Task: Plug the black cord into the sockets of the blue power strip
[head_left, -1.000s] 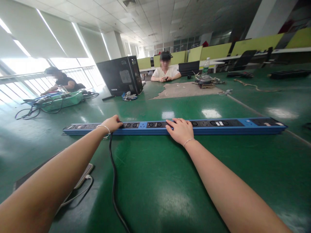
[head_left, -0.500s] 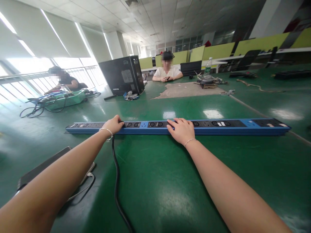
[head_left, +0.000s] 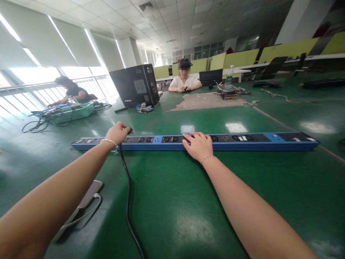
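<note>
A long blue power strip (head_left: 242, 145) with black socket sections lies across the green table. My left hand (head_left: 117, 133) is closed on a black plug (head_left: 130, 130), held just above the strip's left part. From that hand a black cable (head_left: 128, 194) runs down towards the near edge. My right hand (head_left: 198, 145) rests on the middle of the strip, fingers spread over its top and holding nothing else.
A phone (head_left: 91, 194) with a white cable lies under my left forearm. Further back are a black computer case (head_left: 134, 86), gloves (head_left: 144, 108), a green basket (head_left: 72, 113) and a bottle (head_left: 230, 75). Two people sit beyond, one across and one at the left.
My left hand has lifted off the strip and moved left and up with the plug, which now shows above the sockets. The right hand stays on the strip.
</note>
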`<state>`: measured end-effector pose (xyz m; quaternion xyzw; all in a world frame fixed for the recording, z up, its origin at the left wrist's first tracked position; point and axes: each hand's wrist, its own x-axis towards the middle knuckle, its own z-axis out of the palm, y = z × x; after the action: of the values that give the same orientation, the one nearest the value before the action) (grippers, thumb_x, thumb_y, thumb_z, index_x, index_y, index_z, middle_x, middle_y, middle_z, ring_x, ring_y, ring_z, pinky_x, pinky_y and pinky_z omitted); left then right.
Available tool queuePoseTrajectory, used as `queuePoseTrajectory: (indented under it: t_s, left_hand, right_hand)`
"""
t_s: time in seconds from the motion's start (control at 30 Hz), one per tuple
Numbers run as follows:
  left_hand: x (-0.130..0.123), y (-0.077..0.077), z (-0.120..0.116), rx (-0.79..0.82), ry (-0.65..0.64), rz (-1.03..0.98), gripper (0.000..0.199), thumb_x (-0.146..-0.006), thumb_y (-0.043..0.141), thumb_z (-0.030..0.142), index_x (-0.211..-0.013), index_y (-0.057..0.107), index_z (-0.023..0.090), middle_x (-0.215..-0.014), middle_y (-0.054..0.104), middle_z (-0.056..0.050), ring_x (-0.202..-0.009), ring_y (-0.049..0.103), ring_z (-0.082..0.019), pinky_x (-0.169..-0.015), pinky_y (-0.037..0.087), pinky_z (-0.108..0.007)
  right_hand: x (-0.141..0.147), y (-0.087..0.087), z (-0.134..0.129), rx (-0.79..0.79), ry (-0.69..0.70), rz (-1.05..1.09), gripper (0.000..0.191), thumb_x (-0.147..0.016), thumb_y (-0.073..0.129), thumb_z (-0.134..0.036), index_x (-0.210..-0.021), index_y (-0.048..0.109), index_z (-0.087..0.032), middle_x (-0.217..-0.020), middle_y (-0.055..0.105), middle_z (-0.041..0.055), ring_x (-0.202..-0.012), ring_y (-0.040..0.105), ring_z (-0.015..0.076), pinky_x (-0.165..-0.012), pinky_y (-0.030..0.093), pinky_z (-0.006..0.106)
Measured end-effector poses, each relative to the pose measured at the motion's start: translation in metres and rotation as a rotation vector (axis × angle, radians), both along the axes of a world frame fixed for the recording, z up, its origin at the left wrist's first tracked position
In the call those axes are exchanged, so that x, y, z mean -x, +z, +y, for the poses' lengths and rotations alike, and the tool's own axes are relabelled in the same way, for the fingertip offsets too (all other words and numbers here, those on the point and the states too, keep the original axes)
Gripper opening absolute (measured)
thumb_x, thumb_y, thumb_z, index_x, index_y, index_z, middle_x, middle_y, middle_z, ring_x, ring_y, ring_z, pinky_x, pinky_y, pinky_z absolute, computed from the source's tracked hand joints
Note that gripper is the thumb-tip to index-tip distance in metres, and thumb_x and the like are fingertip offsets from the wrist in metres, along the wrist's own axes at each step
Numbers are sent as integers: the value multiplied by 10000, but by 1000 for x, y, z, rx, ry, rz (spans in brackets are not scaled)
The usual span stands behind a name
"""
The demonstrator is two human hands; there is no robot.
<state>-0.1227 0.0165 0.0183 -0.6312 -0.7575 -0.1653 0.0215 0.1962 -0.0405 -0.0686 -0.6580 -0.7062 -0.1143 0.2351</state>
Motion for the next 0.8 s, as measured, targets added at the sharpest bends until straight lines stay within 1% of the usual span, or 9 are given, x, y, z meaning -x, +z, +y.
queuePoseTrajectory:
  t_s: [0.07, 0.13, 0.23, 0.3, 0.43, 0.5, 0.57, 0.67, 0.8]
  left_hand:
    - [-1, 17, -6, -75, -5, -90, 323, -784, 440, 468, -939, 544, 205, -721, 655, -42, -607, 616, -196, -597, 478, -313]
    - [-3, 30, -11, -79, -39, -127, 308, -778, 454, 446, -943, 541, 201, -631, 624, -9, -500, 575, -161, -537, 464, -290]
    - [-11, 37, -17, -32, -81, -135, 280, -767, 474, 406, -940, 543, 198, -582, 610, 14, -441, 550, -137, -497, 448, -268]
    - [-20, 33, -18, 23, -103, -149, 269, -762, 484, 396, -929, 545, 195, -577, 619, 13, -430, 551, -134, -477, 437, -260]
    - [-49, 13, -18, 172, -186, -201, 237, -770, 482, 376, -911, 543, 196, -573, 632, 14, -426, 556, -128, -471, 432, -247]
    - [-66, 3, -17, 211, -237, -183, 224, -765, 490, 370, -902, 547, 202, -587, 641, 16, -448, 569, -130, -500, 444, -250]
    - [-80, -4, -15, 225, -256, -157, 219, -756, 504, 375, -889, 553, 209, -596, 647, 18, -461, 576, -136, -514, 446, -256]
    - [-93, -10, -10, 228, -261, -135, 210, -743, 523, 374, -873, 552, 212, -574, 637, 29, -453, 571, -130, -496, 429, -248]
    - [-96, -11, -4, 203, -259, -92, 188, -733, 530, 373, -828, 546, 212, -522, 613, 36, -479, 578, -133, -501, 417, -243]
  right_hand:
    - [0, 0, 0, -7, 2, 4, 413, -892, 314, -471, -1179, 591, -366, -1223, 579, 23, -1102, 445, 228, -887, 260, 398]
    - [0, -1, 1, -15, -1, 8, 409, -892, 316, -469, -1174, 594, -365, -1220, 581, 24, -1103, 446, 226, -889, 259, 398]
    - [0, -2, 1, -19, -3, 6, 408, -892, 318, -468, -1170, 598, -363, -1219, 582, 27, -1103, 446, 225, -891, 258, 394]
    - [0, -2, 1, -14, -1, 5, 411, -893, 318, -469, -1176, 596, -361, -1220, 582, 26, -1104, 445, 225, -892, 258, 391]
    - [0, -1, 2, -17, -8, 3, 410, -893, 315, -471, -1173, 596, -367, -1221, 582, 22, -1099, 450, 223, -891, 259, 392]
    - [0, -1, 1, -17, -13, -3, 411, -893, 311, -474, -1171, 595, -370, -1222, 581, 20, -1099, 450, 223, -890, 259, 394]
    - [0, 0, 1, -3, -16, -10, 416, -893, 305, -476, -1178, 590, -371, -1228, 578, 19, -1106, 445, 226, -892, 257, 395]
    - [1, 0, 1, 16, -17, -9, 417, -892, 307, -474, -1187, 584, -373, -1236, 573, 17, -1115, 438, 228, -898, 253, 396]
    - [1, 0, 1, 10, -9, 15, 409, -887, 321, -479, -1174, 592, -375, -1225, 578, 19, -1112, 441, 226, -901, 255, 400]
